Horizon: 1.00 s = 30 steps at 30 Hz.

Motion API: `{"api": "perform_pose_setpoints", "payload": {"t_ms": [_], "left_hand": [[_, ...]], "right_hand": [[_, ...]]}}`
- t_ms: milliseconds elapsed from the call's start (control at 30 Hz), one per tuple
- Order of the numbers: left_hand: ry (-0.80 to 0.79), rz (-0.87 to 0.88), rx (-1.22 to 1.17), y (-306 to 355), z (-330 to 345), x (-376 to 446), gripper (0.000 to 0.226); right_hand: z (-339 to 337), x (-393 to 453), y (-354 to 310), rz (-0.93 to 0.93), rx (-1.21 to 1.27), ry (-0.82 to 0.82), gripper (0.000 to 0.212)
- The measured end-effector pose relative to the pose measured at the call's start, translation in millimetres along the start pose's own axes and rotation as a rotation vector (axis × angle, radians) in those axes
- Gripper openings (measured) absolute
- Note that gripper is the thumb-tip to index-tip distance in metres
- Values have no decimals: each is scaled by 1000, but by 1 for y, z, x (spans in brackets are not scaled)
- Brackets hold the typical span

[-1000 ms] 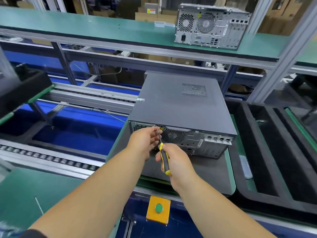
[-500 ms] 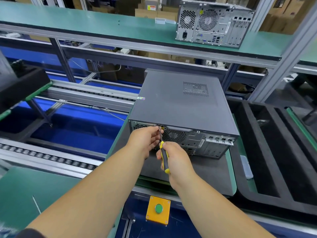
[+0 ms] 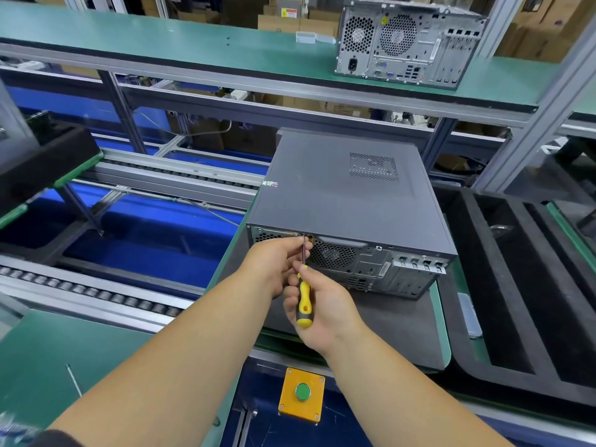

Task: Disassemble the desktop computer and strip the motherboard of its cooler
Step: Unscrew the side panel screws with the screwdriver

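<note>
Starting at the left of the desktop computer (image 3: 348, 201), which lies on its side on a dark mat (image 3: 387, 321) with its rear panel toward the person, the left hand (image 3: 274, 262) pinches the shaft of a screwdriver (image 3: 303, 295) near the panel's upper edge. To its right, the right hand (image 3: 322, 311) grips the yellow handle, slightly nearer the person. The shaft points away, up toward the panel's top edge, probably at a cover screw. No label is legible.
</note>
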<state>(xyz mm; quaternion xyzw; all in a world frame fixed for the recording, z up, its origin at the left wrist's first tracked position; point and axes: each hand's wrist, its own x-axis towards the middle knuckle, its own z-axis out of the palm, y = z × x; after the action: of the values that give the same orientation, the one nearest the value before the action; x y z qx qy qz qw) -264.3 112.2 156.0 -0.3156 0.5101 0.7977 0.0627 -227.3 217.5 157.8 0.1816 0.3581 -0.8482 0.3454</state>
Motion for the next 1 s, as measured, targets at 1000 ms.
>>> {"api": "perform_pose_setpoints", "payload": {"t_ms": [1000], "left_hand": [[46,137,277,8,1,-6,21]], "right_hand": [[5,-11,-5,13,-314,53,24]]}}
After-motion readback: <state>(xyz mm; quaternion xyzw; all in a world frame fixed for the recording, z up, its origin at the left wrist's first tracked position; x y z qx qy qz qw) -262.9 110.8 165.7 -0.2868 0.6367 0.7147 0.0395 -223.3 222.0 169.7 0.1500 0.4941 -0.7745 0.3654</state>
